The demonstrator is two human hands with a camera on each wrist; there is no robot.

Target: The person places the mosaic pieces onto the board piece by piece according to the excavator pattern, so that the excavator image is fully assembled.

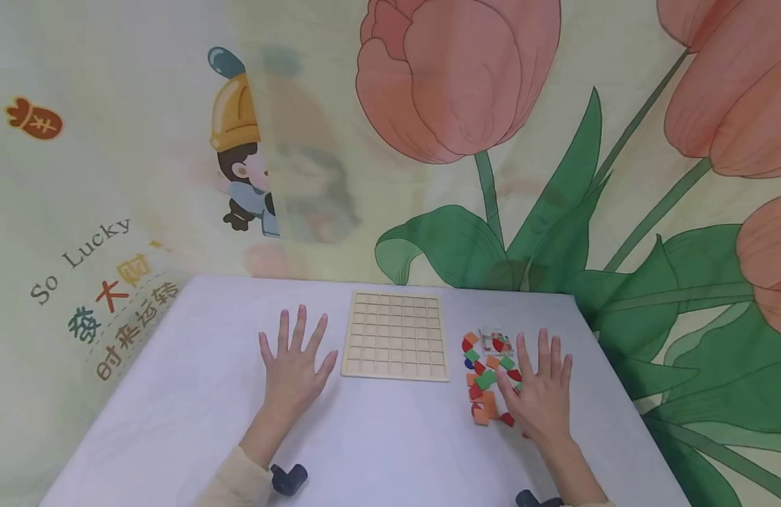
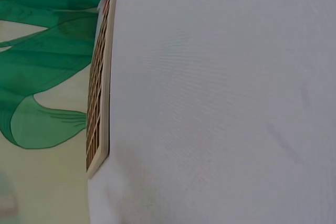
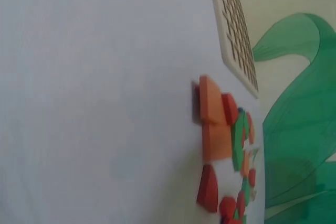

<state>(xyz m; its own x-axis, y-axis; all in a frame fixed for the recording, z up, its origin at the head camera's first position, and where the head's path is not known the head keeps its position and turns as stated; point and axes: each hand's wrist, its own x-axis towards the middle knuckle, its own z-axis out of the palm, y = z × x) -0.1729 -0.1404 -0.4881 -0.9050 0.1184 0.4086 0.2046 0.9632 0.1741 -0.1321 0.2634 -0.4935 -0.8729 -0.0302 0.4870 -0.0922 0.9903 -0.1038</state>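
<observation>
A pale wooden grid board [image 1: 396, 338] with square cells lies at the table's middle; its edge shows in both wrist views. Left of it my left hand [image 1: 293, 372] is spread, fingers straight, holding nothing. My right hand [image 1: 545, 401], likewise spread with fingers straight, is over the right edge of a scatter of small flat pieces and hides some of them. Among these are orange squares [image 3: 217, 141], a green piece [image 1: 486, 379], red pieces with curved edges [image 3: 208, 188] and a blue piece [image 1: 469, 364]. Whether the right hand touches any piece, I cannot tell.
A small clear square item with a coloured pattern [image 1: 495, 341] lies at the back of the scatter. The white table [image 1: 390, 443] ends at a wall cloth [image 1: 320, 141] printed with tulips. Dark wrist devices [image 1: 289, 480] sit below both hands.
</observation>
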